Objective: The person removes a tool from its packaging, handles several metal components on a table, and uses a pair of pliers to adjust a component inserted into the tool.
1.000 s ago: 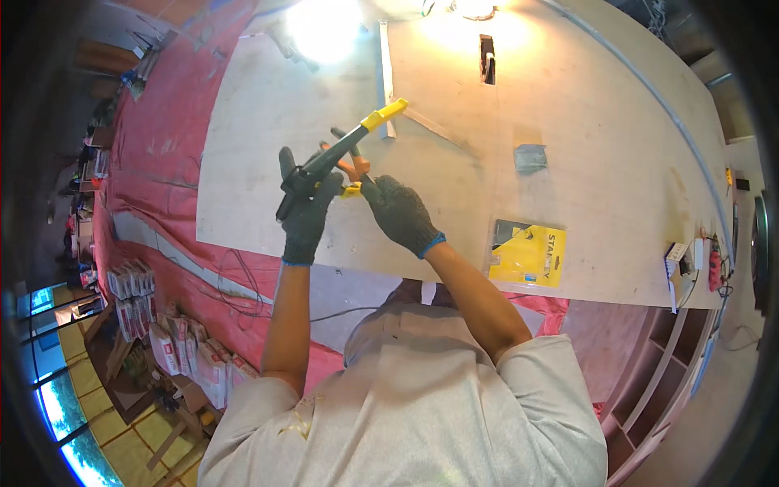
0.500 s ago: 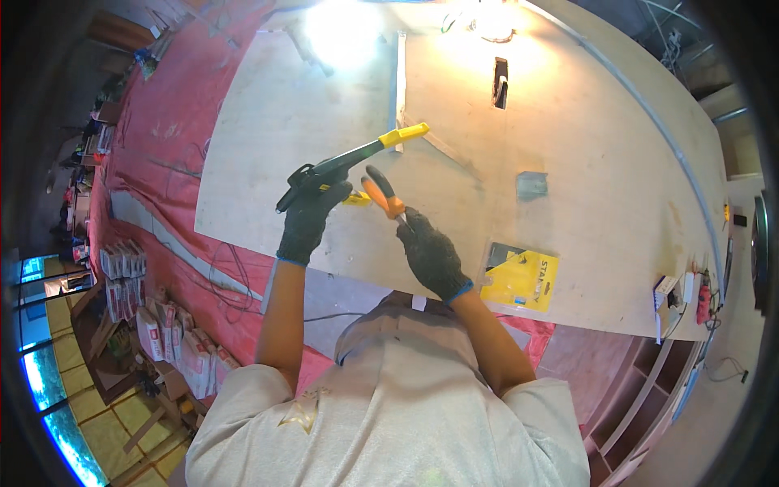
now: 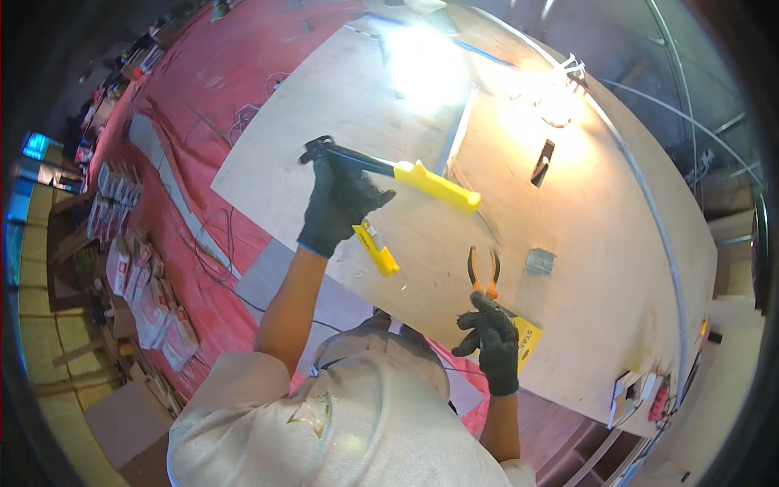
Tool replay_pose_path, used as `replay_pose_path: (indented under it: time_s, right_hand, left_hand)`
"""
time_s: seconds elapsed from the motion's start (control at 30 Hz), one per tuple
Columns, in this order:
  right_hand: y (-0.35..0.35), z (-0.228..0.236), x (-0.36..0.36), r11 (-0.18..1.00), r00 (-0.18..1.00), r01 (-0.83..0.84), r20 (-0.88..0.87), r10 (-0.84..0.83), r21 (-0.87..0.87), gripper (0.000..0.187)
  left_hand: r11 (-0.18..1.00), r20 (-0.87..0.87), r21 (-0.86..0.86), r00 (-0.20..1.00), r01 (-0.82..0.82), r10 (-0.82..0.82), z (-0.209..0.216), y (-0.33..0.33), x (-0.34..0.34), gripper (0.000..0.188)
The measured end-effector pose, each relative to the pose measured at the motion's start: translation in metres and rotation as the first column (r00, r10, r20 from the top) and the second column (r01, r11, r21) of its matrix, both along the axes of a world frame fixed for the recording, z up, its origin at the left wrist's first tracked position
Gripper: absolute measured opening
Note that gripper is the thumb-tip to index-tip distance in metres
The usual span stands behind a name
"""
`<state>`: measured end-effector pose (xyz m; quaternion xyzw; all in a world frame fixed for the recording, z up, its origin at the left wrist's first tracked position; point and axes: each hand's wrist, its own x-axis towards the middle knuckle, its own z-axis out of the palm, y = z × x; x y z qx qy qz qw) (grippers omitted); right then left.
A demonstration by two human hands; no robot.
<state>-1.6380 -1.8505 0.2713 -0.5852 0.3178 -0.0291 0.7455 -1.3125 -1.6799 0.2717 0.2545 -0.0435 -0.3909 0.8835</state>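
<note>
My gloved left hand [image 3: 334,199] is over the left part of a pale board, fingers round the black end of a long tool, its thumb stuck out. That tool has a black body and a yellow handle [image 3: 438,187] pointing right; its exact kind is unclear. Below the hand is a yellow tool with a metal part [image 3: 377,250], resembling a utility knife. Pliers with orange and black handles [image 3: 485,274] lie with handles spread, pointing away from me. My gloved right hand [image 3: 493,337] is just nearer me, fingers apart, index fingertip at the pliers' head, which it hides.
The pale board [image 3: 308,105] carries a grey patch [image 3: 540,261], a slot [image 3: 543,162] and a yellow package [image 3: 529,337] partly behind my right hand. Bright lamps [image 3: 426,65] glare at the far side. Red sheeting [image 3: 207,154] and stacked bags [image 3: 154,296] are left.
My right hand has moved down and right with the pliers, and its fingers have spread. The left tool has swung so its yellow handle points down to the right. The view has turned.
</note>
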Motion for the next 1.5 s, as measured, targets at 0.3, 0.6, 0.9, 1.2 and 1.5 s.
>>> replay_pose_path:
  time_s: [0.3, 0.6, 0.9, 1.2, 1.5]
  right_hand:
    - [-0.031, -0.039, 0.038, 0.994, 0.998, -0.056, -0.03, 0.059, 0.096, 0.036]
    - [-0.045, -0.102, 0.048, 0.357, 0.998, 0.042, 0.055, 0.028, -0.933, 0.028]
    - [-0.028, -0.115, 0.069, 0.939, 0.965, -0.206, -0.217, 0.148, -0.277, 0.053]
    - [0.032, 0.014, 0.082, 0.891, 0.885, -0.453, -0.116, 0.45, -0.003, 0.057]
    - [0.04, 0.003, 0.124, 0.827, 0.922, -0.298, 0.08, 0.378, -0.477, 0.081]
  left_hand:
    - [0.968, -0.081, -0.238, 0.991, 0.084, -0.106, -0.017, -0.011, 0.011, 0.052]
    - [0.929, 0.006, -0.336, 0.986, 0.157, -0.165, -0.023, 0.011, 0.009, 0.05]
    - [0.936, -0.091, -0.327, 0.982, 0.128, -0.166, 0.017, 0.017, 0.011, 0.04]
    - [0.99, 0.346, 0.129, 0.933, 0.056, -0.098, 0.021, 0.022, 0.0, 0.035]
    - [0.925, 0.516, 0.306, 0.856, -0.224, 0.037, -0.016, 0.001, -0.028, 0.05]
